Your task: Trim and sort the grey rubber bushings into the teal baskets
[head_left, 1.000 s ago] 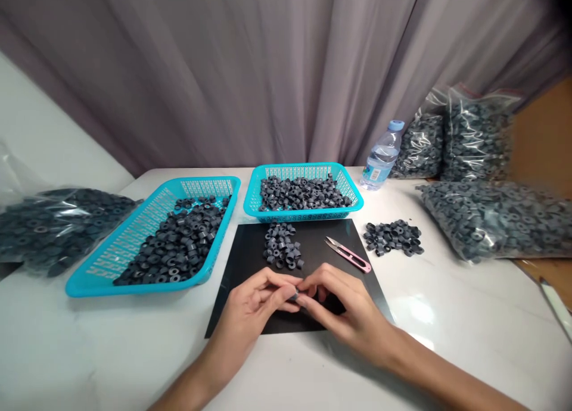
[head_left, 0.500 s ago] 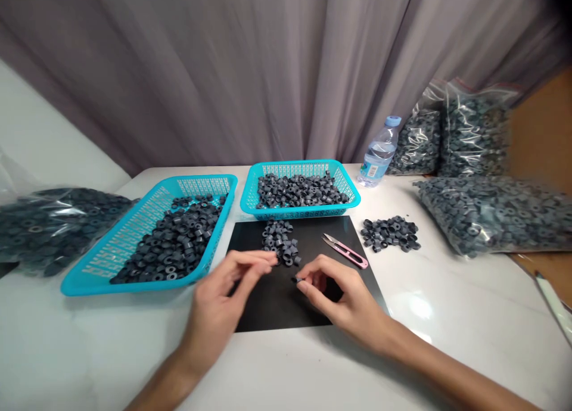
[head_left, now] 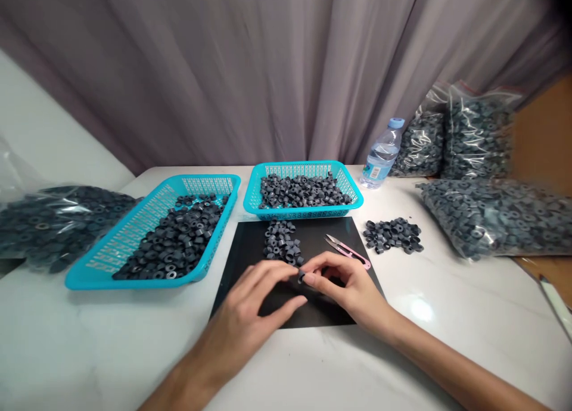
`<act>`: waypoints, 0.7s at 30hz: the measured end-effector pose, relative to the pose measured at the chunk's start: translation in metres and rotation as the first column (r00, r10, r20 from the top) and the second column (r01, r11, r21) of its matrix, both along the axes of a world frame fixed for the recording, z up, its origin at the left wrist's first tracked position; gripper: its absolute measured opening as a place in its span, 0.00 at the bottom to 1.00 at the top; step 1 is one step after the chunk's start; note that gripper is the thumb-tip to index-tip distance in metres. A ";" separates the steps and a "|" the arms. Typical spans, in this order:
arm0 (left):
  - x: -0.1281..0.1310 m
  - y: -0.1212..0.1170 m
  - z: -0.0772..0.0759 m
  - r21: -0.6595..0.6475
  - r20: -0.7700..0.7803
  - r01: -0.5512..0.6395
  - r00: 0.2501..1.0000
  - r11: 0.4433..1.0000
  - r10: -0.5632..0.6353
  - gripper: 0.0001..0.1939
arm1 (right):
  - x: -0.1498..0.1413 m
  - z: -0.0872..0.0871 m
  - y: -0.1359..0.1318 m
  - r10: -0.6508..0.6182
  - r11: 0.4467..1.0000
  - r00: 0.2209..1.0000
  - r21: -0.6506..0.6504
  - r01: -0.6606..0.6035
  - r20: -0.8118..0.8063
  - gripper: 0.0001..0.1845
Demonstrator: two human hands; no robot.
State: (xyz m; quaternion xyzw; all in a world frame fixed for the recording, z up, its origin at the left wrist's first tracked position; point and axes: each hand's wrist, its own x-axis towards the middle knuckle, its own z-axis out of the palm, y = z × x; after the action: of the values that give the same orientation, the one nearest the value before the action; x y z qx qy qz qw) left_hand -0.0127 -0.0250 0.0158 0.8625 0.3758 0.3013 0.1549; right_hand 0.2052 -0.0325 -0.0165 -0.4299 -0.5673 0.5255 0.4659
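Note:
Between the thumb and forefinger of my right hand [head_left: 346, 283] is a small dark grey ring [head_left: 301, 276], its hole showing. My left hand [head_left: 259, 307] comes in from the left with thumb and fingers apart, its fingertips at the ring's edge. Both hands are over a black mat [head_left: 241, 244]. Just beyond them lies a loose pile of the same rings [head_left: 280, 239] on the mat. Pink thread snips [head_left: 348, 250] rest at the mat's right side, partly behind my right hand.
Two blue plastic baskets, one left [head_left: 89, 274] and one behind the mat [head_left: 304, 213], hold many rings. Another pile of rings [head_left: 393, 235] lies right of the mat. Filled clear bags stand left [head_left: 62, 220] and right [head_left: 496, 217]. A water bottle [head_left: 382, 158] stands at the back.
My left hand drew away from the ring toward the left, then came back to it with thumb and fingers spread. My right hand has kept its pinch on the ring.

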 end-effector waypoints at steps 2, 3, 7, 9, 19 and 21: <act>0.007 -0.005 -0.006 -0.105 0.056 0.042 0.998 0.994 -0.036 0.12 | 0.000 0.001 -0.001 0.021 1.000 1.000 -0.015 -0.021 -0.011 0.12; 0.008 -0.006 -0.008 -0.139 0.090 0.031 0.996 0.990 -0.019 0.10 | 0.000 0.002 -0.001 0.029 0.999 0.999 -0.024 -0.029 -0.018 0.12; 0.010 -0.004 -0.011 -0.234 0.155 -0.030 0.986 0.972 0.068 0.07 | -0.001 0.002 -0.001 0.050 0.998 0.998 -0.043 -0.052 -0.041 0.15; 0.010 -0.003 -0.011 -0.251 0.161 -0.032 0.984 0.967 0.074 0.06 | -0.001 0.001 0.000 0.063 0.997 0.998 -0.032 -0.064 -0.026 0.15; 0.005 0.002 -0.017 -0.124 0.143 -0.056 0.987 0.991 0.073 0.08 | 0.007 -0.007 0.002 -0.234 0.896 0.865 0.444 0.015 0.444 0.07; 0.005 0.002 -0.017 -0.112 0.143 -0.063 0.987 0.992 0.079 0.08 | 0.007 -0.009 0.001 -0.238 0.873 0.827 0.486 -0.047 0.508 0.11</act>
State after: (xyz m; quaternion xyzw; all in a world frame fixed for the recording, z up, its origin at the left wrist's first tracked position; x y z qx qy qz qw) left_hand -0.0078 -0.0229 -0.0014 0.8143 0.4096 0.3489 0.2176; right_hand 0.2124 -0.0312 -0.0257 -0.4634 -0.7661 0.1970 0.3995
